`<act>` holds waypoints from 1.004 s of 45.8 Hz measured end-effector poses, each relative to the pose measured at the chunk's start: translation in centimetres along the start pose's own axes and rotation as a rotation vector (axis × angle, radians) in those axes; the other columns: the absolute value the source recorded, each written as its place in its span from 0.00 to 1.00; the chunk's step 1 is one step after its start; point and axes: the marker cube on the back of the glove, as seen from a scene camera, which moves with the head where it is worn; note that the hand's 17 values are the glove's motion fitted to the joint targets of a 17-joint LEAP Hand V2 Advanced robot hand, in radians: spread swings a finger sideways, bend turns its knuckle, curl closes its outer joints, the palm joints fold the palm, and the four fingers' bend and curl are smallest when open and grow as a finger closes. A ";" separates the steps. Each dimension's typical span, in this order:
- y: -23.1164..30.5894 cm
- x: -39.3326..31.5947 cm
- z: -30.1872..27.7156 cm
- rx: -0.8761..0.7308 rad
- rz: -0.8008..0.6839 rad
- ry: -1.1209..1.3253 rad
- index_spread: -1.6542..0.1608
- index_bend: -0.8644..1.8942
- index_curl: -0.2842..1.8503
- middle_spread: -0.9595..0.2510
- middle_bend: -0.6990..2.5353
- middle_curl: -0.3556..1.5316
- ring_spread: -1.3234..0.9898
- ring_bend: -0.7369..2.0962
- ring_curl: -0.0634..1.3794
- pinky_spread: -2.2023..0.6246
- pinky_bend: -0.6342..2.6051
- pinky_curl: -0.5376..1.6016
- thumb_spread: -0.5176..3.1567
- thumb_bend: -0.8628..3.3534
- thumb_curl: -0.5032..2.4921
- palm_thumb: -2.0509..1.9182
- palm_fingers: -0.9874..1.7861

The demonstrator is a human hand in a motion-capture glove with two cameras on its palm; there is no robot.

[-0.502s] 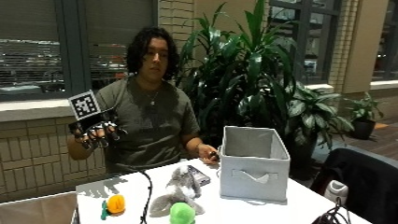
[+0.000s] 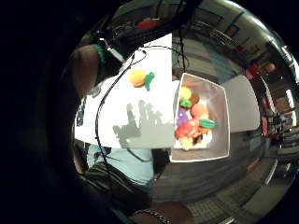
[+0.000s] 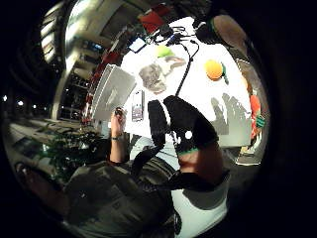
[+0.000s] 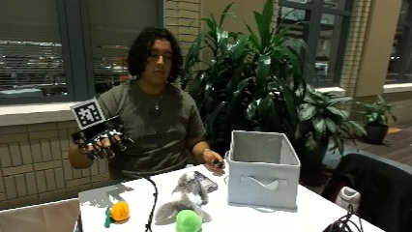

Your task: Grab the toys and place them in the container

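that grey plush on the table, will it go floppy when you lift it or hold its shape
Probably floppy: the grey plush lies slumped on the table with its limbs splayed, so they would likely dangle. It looks like soft stuffed fabric, so likely light for its size and not fragile. Lying flat, it seems unlikely to roll, unlike the rounder green toy beside it.

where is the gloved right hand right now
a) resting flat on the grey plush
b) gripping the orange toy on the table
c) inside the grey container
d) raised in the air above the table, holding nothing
d: in the outside view the gloved right hand is up at chest height, clear of the table, fingers loosely spread with nothing in them, while the orange toy lies untouched on the table.
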 end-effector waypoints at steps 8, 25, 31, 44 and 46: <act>-3.3 1.8 2.6 -0.064 -0.064 -0.028 0.72 0.38 0.23 0.68 0.29 0.29 0.46 0.44 0.16 0.75 0.37 0.37 0.52 0.21 0.22 0.52 0.55; -10.2 5.9 11.5 -0.069 0.134 0.257 0.71 0.32 0.19 0.56 0.36 0.35 0.40 0.60 0.26 0.67 0.41 0.40 0.54 0.22 0.24 0.55 0.68; -10.4 6.8 11.8 -0.131 0.194 0.227 0.72 0.34 0.18 0.47 0.43 0.41 0.36 0.70 0.35 0.64 0.47 0.44 0.51 0.22 0.25 0.57 0.73; -11.1 4.4 10.0 -0.088 0.263 0.213 0.72 0.41 0.21 0.24 0.60 0.59 0.27 0.83 0.52 0.59 0.56 0.54 0.51 0.23 0.26 0.60 0.69; -11.5 3.1 8.2 -0.017 0.263 0.190 0.72 0.42 0.22 0.21 0.61 0.61 0.26 0.83 0.54 0.59 0.58 0.55 0.52 0.23 0.26 0.60 0.68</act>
